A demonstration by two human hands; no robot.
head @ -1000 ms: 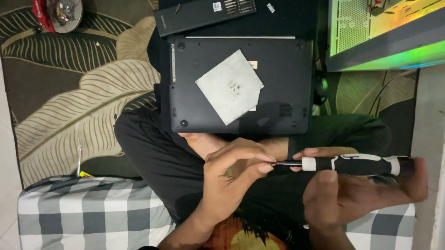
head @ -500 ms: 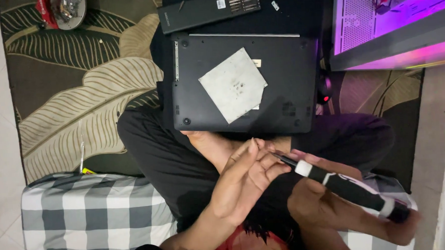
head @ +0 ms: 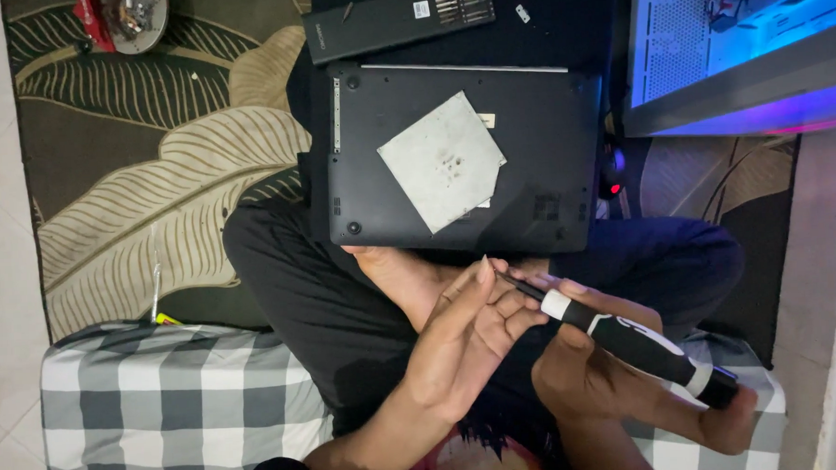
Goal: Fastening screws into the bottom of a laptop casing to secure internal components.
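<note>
My right hand (head: 599,372) holds a black screwdriver (head: 640,346) with white bands, its handle pointing down to the right. My left hand (head: 473,340) pinches the thin metal tip of the screwdriver between its fingertips. Both hands are above my crossed legs in black trousers. Just beyond them lies an upturned black laptop (head: 544,138), bottom side up, with a square grey metal plate (head: 443,160) resting on it.
A long black case with several screwdriver bits (head: 397,21) lies past the laptop. A lit computer case (head: 736,48) glows blue and purple at the upper right. A checked grey-white cushion (head: 174,410) is under me on a leaf-patterned rug (head: 157,179).
The screwdriver has tilted from level to handle down at the right. My left hand stays on its tip. The computer case light went from green to purple to blue.
</note>
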